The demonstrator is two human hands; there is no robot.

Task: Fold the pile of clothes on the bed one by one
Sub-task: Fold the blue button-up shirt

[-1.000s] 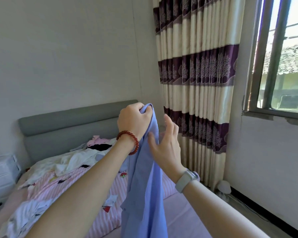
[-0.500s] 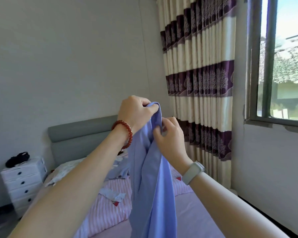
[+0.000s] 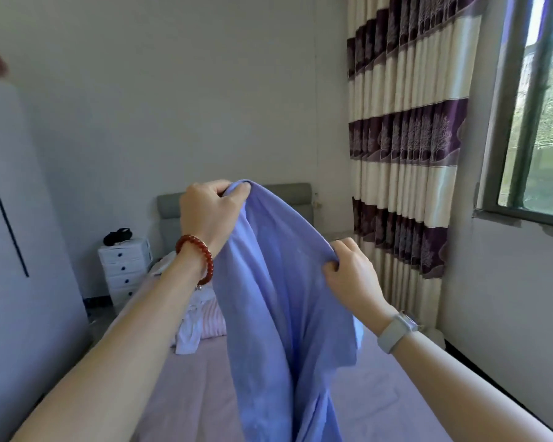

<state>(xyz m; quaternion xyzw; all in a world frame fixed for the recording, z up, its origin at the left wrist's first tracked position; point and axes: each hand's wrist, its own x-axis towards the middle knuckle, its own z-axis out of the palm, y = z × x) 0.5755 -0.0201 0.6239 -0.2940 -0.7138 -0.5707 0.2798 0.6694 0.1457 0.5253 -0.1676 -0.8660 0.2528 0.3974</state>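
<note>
A light blue garment (image 3: 278,301) hangs in the air over the bed (image 3: 371,397). My left hand (image 3: 209,215), with a red bead bracelet on its wrist, grips the top edge of the cloth high up. Lower and to the right, my right hand (image 3: 348,272), with a pale watch on its wrist, pinches the same edge. The fabric is stretched between the two hands and drapes down out of the frame. Behind it, a heap of white and pink striped clothes (image 3: 195,320) lies on the bed, partly hidden.
A grey headboard (image 3: 170,205) stands against the back wall. A white drawer unit (image 3: 125,269) with a dark item on top sits to its left. A grey wardrobe side (image 3: 20,250) fills the left. Striped curtains (image 3: 406,148) and a window (image 3: 537,122) are on the right.
My right hand has slid down and to the right along the blue cloth's edge, spreading it out. The view has turned left, showing more of the drawer unit and wardrobe.
</note>
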